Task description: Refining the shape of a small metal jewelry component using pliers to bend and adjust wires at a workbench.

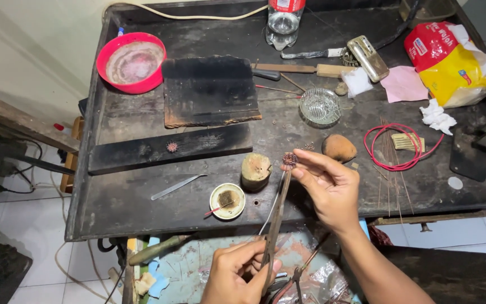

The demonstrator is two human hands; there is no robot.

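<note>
The clear plastic bottle (283, 19) is cut off by the top edge; the small coppery spiky bead (289, 159) is too small to make out.

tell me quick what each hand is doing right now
Left hand: closed around long tweezers.
Right hand: fingertips pinching a small round wire piece at the tweezers' tip.

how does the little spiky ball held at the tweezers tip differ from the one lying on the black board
The held spiky ball is up off the bench, pinched by the right hand at the tip of the long tweezers that the left hand grips. The other spiky ball lies loose on the long black board, untouched. The held one looks slightly larger, being nearer the camera. Both are small, round, reddish-brown and bristly.
</note>
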